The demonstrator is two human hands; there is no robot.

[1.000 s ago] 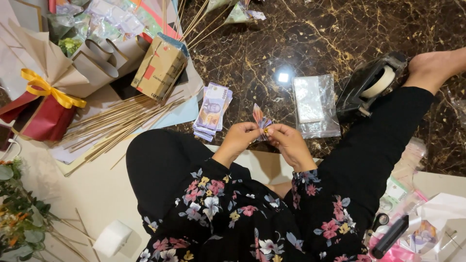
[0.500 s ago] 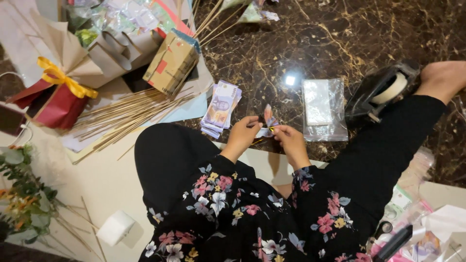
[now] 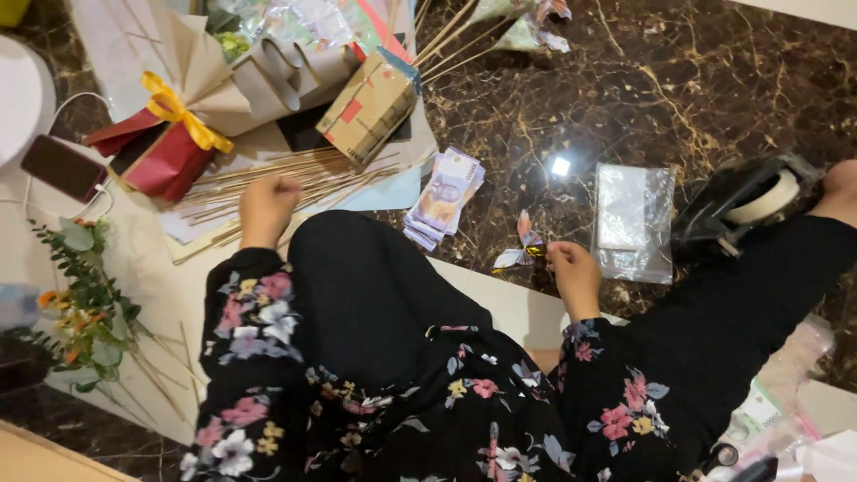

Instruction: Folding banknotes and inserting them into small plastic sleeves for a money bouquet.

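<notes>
My left hand [image 3: 266,207] reaches out over my black-clad knee to a bundle of thin wooden sticks [image 3: 312,174]. Its fingers are curled down onto them, and whether it grips one is hidden. My right hand [image 3: 574,272] pinches a small folded banknote [image 3: 520,245] with a yellow tie, held low over the dark marble floor [image 3: 625,80]. A stack of flat banknotes [image 3: 444,196] lies between the two hands, just beyond my knee.
Clear plastic sleeves [image 3: 634,219] and a black tape dispenser [image 3: 750,201] lie to the right. A cardboard box [image 3: 370,107], a red and kraft paper wrap with yellow ribbon [image 3: 170,134], a phone [image 3: 62,167] and greenery [image 3: 80,303] sit to the left.
My left hand has let go of the folded banknote and swung left to the sticks. The right hand keeps the folded note and has lowered it toward the floor.
</notes>
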